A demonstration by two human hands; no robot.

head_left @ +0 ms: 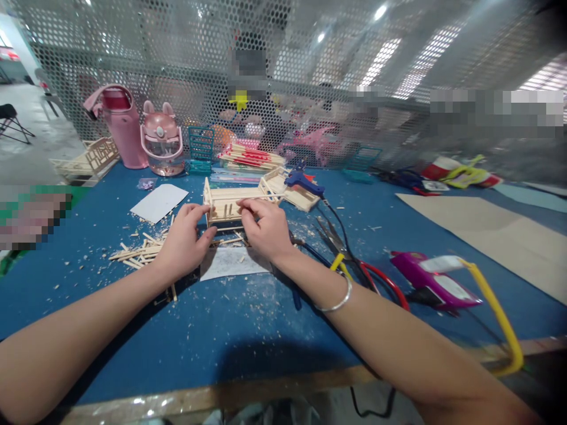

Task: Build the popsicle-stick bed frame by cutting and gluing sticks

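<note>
A small model made of thin wooden sticks (pixel 225 196), shaped like a little bench or bed with posts and rails, stands on the blue table. My left hand (pixel 188 236) is at its left end, fingers closed about the corner post and thumb low at the front. At the front right of the model, my right hand (pixel 268 229) has its thumb and fingertips pinched together; whatever is between them is too small to make out. Short upright sticks show between the hands. Under them lies a white paper sheet (pixel 234 264). Loose wooden sticks (pixel 144 251) are heaped beside my left wrist.
Behind the model are a blue glue gun (pixel 305 182) and another stick-built piece (pixel 301 198). Pliers (pixel 332 236) and a purple tool (pixel 436 280) lie right. A pink bottle (pixel 126 133) and clear jug (pixel 163 150) stand back left, before a perforated metal screen (pixel 186 71).
</note>
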